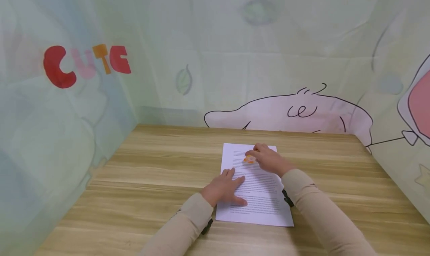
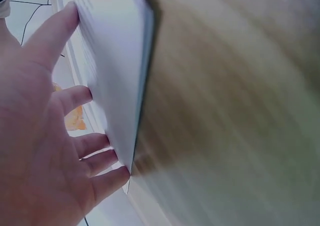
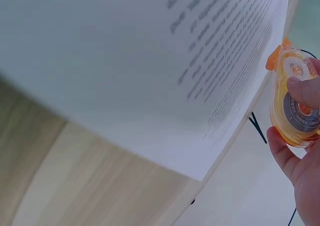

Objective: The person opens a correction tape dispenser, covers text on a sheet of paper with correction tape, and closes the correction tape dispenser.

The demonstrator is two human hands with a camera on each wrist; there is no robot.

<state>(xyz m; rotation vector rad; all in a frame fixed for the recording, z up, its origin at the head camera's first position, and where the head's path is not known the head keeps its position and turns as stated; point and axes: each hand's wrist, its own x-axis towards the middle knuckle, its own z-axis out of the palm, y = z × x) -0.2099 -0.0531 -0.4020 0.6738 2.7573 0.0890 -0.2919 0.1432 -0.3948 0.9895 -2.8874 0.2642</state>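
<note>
A stack of printed paper (image 1: 255, 196) lies on the wooden table, its sheets showing as a thin edge in the left wrist view. Spread across the paper's left side, my left hand (image 1: 226, 188) presses it with the fingertips (image 2: 104, 141). Near the top of the page my right hand (image 1: 268, 159) grips an orange and clear correction tape dispenser (image 3: 295, 98) between thumb and fingers. The dispenser's orange tip (image 3: 274, 57) points toward the printed lines; whether it touches the sheet I cannot tell.
The wooden table (image 1: 161, 166) extends on both sides of the paper. Behind it hangs a printed cloth backdrop (image 1: 161, 43) with cartoon drawings, and the left side cloth bears colored letters (image 1: 60, 67).
</note>
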